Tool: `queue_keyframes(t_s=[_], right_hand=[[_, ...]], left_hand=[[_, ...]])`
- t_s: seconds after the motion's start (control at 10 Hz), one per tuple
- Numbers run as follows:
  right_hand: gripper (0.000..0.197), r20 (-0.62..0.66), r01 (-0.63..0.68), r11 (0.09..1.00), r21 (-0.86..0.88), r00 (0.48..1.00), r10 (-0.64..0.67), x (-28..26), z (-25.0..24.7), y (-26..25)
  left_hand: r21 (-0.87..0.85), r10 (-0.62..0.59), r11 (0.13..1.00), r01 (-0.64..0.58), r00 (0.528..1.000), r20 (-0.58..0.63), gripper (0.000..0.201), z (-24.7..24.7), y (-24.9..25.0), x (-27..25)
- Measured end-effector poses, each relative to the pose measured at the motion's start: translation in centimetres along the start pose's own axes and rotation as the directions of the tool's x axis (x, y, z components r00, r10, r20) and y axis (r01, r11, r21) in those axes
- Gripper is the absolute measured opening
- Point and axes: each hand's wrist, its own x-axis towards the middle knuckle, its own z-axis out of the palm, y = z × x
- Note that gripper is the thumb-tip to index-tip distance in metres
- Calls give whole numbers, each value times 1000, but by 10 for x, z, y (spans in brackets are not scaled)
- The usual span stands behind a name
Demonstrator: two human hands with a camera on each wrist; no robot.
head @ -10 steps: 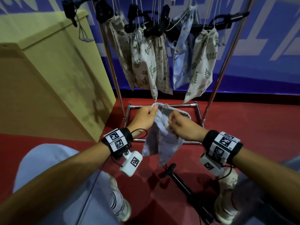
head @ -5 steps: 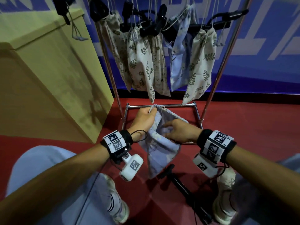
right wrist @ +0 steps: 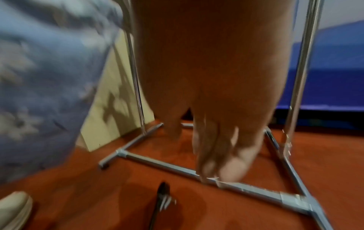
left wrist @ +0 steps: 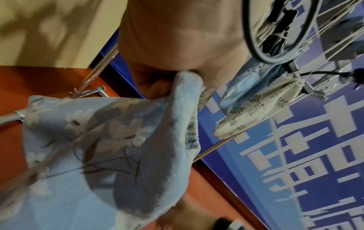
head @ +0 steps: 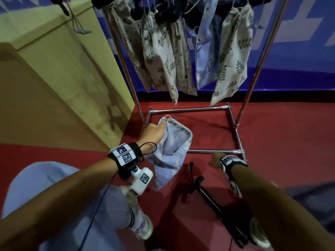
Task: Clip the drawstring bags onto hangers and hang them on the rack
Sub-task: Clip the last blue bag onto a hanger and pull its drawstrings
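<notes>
**Blue bag in left hand; right hand low over the hanger**

Left hand (head: pixel 153 131) pinches the gathered top edge of a pale blue flower-printed drawstring bag (head: pixel 170 153); thumb and fingers are closed on the hem. The bag hangs from that pinch above the red floor (head: pixel 282 142), mouth gaping, in front of the rack's (head: pixel 188 109) chrome base frame. A small cord loop sticks up at the held corner.

Right hand (head: pixel 214 160) is down near the front bar of the base frame, fingers extended and loosely together, holding nothing. The right wrist view is motion-blurred; fingertips (right wrist: pixel 222 168) sit over the bar, contact not resolvable.

A black clip hanger (head: pixel 208 194) lies on the floor just below the right hand, between the person's shoes.

On the rack, cream leaf-printed bags (head: pixel 230 60) and another blue one hang from black hangers. A yellow-green box (head: pixel 59 66) stands left of the rack.

Writing: black-and-white square code markers on both wristbands and the left wrist camera; white block shapes on the blue wall (left wrist: pixel 307 155), not legible.
</notes>
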Motion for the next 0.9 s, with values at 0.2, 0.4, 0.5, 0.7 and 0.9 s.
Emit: queue_keyframes(t_s=[0.2,0.4,0.5,0.7,0.9], right_hand=[[65,289,55,998,-19,956,-47,-34,95,14],[71,378,-60,997,54,925,35,-23,121,24],[68,361,-150,983,107,927,102,-12,132,30],[51,362,-132,987,90,928,91,-10,144,19],[79,394,-44,988,146,919,-17,60,193,53]], left_hand=[[175,1,984,-5,1000,27,63,3,-26,7],[334,-19,943,-8,997,76,71,11,-48,12],[373,-25,928,-10,996,87,67,15,-46,12],[392,10,919,-50,995,103,65,19,-37,13],[358,17,932,-58,993,117,63,15,-37,18]])
